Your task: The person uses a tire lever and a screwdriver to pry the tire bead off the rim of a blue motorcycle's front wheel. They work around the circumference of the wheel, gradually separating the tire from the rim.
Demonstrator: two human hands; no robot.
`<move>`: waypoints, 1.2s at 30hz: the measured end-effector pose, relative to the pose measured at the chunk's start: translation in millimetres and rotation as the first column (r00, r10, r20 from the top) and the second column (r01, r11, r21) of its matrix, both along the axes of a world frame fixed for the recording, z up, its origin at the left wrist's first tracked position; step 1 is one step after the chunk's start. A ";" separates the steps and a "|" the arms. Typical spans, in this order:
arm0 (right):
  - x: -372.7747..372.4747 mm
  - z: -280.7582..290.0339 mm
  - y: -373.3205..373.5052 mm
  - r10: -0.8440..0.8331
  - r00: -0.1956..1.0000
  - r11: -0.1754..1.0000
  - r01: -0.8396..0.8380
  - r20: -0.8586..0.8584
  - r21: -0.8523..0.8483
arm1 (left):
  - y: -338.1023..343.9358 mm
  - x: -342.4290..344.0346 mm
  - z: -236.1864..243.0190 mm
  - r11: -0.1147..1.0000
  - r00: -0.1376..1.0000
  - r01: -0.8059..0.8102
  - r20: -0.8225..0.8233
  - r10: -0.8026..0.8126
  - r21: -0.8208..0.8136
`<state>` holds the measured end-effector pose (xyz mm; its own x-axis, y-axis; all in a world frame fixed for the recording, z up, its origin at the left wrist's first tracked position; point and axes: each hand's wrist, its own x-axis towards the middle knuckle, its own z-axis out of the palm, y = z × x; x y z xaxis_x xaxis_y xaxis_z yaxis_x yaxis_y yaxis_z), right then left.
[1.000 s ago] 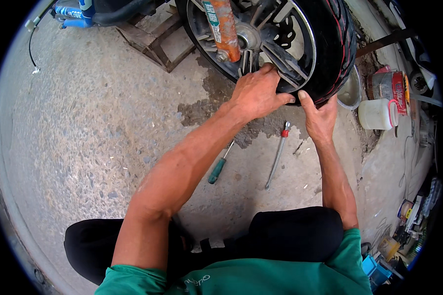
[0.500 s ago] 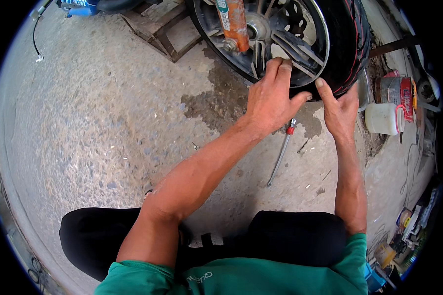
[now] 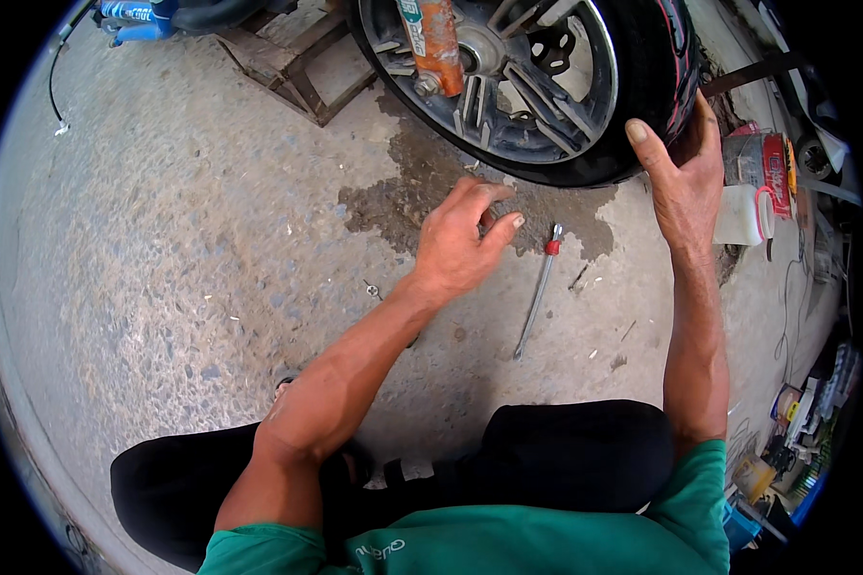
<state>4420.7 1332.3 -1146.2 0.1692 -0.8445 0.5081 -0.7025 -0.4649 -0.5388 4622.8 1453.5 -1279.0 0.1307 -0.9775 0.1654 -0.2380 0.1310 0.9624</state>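
Note:
A motorcycle wheel with grey spokes (image 3: 547, 120) and a black tire (image 3: 642, 96) stands at the top, beside an orange fork leg (image 3: 436, 53). My right hand (image 3: 686, 187) grips the tire's right side, its thumb toward the sidewall and its fingers against the tread. Below the rim, my left hand (image 3: 460, 240) hangs over the wet patch of floor, empty, its fingers loosely bent and apart. Just right of it a metal rod-shaped tool with a red collar (image 3: 551, 247) lies on the concrete.
At the right stand a white plastic jar (image 3: 738, 216) and a red-and-grey can (image 3: 758, 168). A rusty metal stand (image 3: 297, 67) is at upper left. Small washer-like hardware (image 3: 372, 290) lies on the floor. Assorted tools and parts (image 3: 796, 431) crowd the lower right.
My left hand has let go of the wheel rim and drawn back down and left. The right hand has slid up along the tire's outer side.

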 end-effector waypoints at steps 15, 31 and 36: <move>18.8 5.4 3.7 0.020 0.998 0.999 -0.022 0.058 0.037 | -5.0 5.9 0.3 0.997 1.000 0.023 -0.008 -0.022 0.079; 26.9 20.0 -6.0 0.013 0.999 0.996 -0.010 -0.033 0.087 | -59.3 -14.0 54.1 0.918 0.964 -0.176 0.126 0.234 -0.355; 22.8 21.1 -3.2 -0.044 0.998 0.989 0.051 -0.053 0.138 | -72.3 -11.3 71.0 0.978 0.980 -0.162 0.092 0.175 -0.135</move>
